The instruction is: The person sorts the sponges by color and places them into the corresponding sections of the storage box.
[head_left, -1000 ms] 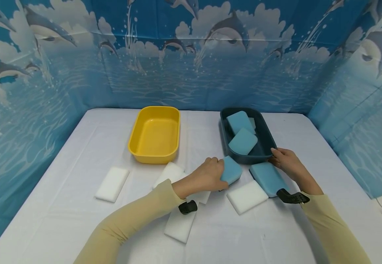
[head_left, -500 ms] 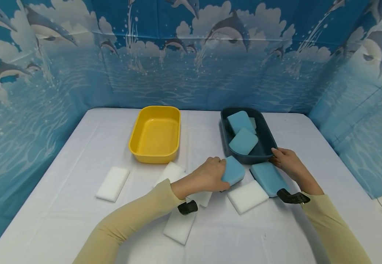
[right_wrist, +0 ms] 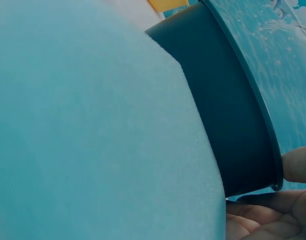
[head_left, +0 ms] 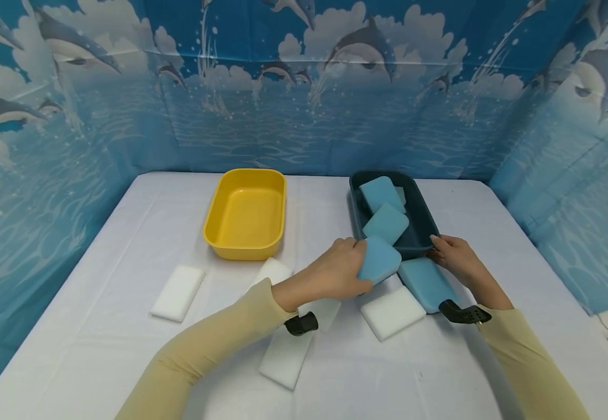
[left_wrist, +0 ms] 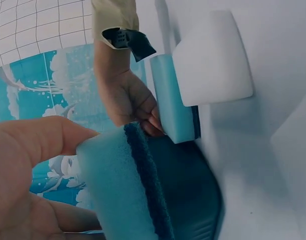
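My left hand (head_left: 341, 269) grips a light-blue sponge (head_left: 379, 259) raised above the table, close to the near edge of the dark teal bin (head_left: 420, 230). In the left wrist view, thumb and fingers pinch that sponge (left_wrist: 110, 182), whose dark-blue scouring layer shows. My right hand (head_left: 456, 262) holds the bin's near right corner, thumb at the rim and fingers below; the right wrist view shows this too. Inside the bin lie blue sponges (head_left: 386, 223), with a paler piece partly hidden behind. Another blue sponge (head_left: 428, 284) lies beside my right wrist, filling much of the right wrist view.
A yellow bin (head_left: 246, 216) stands at the back left. One white sponge (head_left: 178, 293) lies at the left, another white sponge (head_left: 393, 313) near the right hand. More white sponges (head_left: 287, 357) lie under and around my left forearm. A patterned dolphin curtain (head_left: 304, 116) borders the table.
My left hand has lifted the blue sponge from the table and moved it up and slightly right to the bin's near edge. The right hand stays at the bin corner.
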### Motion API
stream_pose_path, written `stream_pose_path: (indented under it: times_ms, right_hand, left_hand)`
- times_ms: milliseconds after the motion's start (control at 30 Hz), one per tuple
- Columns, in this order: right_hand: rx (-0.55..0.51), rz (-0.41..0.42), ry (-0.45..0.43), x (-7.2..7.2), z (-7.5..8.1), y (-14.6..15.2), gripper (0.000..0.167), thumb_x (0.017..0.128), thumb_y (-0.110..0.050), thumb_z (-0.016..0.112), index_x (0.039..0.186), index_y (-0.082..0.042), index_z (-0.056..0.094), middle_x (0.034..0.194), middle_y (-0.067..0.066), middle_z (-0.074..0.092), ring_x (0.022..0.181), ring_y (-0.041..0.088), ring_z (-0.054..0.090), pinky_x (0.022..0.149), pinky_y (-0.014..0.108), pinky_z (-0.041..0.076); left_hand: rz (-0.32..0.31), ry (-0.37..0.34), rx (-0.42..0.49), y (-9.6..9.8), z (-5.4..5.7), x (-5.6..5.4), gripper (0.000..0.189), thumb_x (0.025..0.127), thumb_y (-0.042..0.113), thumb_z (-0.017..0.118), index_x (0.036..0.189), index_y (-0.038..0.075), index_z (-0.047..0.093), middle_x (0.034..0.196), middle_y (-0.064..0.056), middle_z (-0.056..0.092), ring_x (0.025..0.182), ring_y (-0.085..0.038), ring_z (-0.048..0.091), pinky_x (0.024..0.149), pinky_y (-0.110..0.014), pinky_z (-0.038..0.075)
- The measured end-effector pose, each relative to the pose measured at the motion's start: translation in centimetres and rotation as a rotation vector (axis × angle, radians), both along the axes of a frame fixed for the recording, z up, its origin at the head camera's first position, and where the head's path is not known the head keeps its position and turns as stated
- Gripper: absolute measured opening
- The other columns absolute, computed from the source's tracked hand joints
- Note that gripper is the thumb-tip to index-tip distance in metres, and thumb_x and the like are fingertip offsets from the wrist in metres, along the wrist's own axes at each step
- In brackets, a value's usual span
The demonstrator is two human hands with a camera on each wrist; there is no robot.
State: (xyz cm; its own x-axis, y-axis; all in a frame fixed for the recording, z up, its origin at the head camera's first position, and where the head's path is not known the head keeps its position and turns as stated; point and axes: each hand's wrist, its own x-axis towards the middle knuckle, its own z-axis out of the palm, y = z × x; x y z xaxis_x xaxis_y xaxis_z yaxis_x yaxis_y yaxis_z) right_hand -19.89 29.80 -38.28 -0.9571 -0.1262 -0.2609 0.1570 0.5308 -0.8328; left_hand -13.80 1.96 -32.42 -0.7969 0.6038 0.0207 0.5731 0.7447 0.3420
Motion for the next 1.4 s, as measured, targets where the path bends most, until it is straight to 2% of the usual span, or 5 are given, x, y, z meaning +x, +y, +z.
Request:
stream_pose_path:
  times_ms: [367, 667, 933, 1200, 1400]
  right_hand:
    - [-0.009, 0.011, 0.006, -0.2, -0.1, 0.0, 0.067, 0.103, -0.036, 0.020, 0.144, 0.016, 0.011, 0.151, 0.035, 0.012, 0.139, 0.044, 0.022, 0.111, 0.050, 0.028]
    - [-0.018, 0.003, 0.004, -0.2, -0.1, 0.1, 0.068, 0.103, -0.037, 0.020, 0.144, 0.016, 0.010, 0.151, 0.034, 0.012, 0.140, 0.043, 0.022, 0.111, 0.050, 0.027]
    - [-0.018, 0.002, -0.004, 0.0, -0.1, 0.2, 0.067, 0.103, -0.037, 0.020, 0.143, 0.016, 0.012, 0.151, 0.034, 0.012, 0.140, 0.043, 0.022, 0.111, 0.049, 0.028]
    - [-0.032, 0.002, -0.003, 0.0, -0.2, 0.3, 0.066, 0.103, -0.035, 0.020, 0.143, 0.017, 0.011, 0.151, 0.035, 0.010, 0.140, 0.044, 0.021, 0.111, 0.050, 0.027]
    - [-0.042, -0.001, -0.005, 0.0, -0.3, 0.4, 0.066, 0.103, -0.034, 0.020, 0.143, 0.017, 0.009, 0.151, 0.035, 0.010, 0.139, 0.044, 0.021, 0.111, 0.049, 0.027]
  left_hand:
    - [0.015, 0.065, 0.051, 1.0, 1.1, -1.4, 0.060, 0.086, 0.030, 0.062, 0.130, -0.007, 0.044, 0.114, -0.014, 0.055, 0.096, -0.020, 0.049, 0.078, -0.025, 0.044]
    - [0.095, 0.069, 0.048, 1.6, 0.7, -3.0, 0.073, 0.088, 0.032, 0.060, 0.142, -0.007, 0.030, 0.135, -0.018, 0.047, 0.114, -0.026, 0.049, 0.094, -0.032, 0.047]
    - [0.131, 0.076, 0.077, 2.4, 0.0, -4.6, 0.072, 0.090, 0.032, 0.058, 0.143, -0.006, 0.029, 0.139, -0.019, 0.044, 0.121, -0.027, 0.045, 0.101, -0.033, 0.043]
    - [0.210, 0.091, 0.067, 3.7, -0.1, -6.4, 0.072, 0.089, 0.036, 0.058, 0.142, -0.005, 0.032, 0.136, -0.018, 0.046, 0.119, -0.027, 0.047, 0.098, -0.032, 0.046]
    - [0.249, 0.084, 0.070, 4.3, -0.2, -7.1, 0.070, 0.089, 0.035, 0.058, 0.141, -0.004, 0.033, 0.133, -0.017, 0.048, 0.116, -0.026, 0.047, 0.096, -0.031, 0.046]
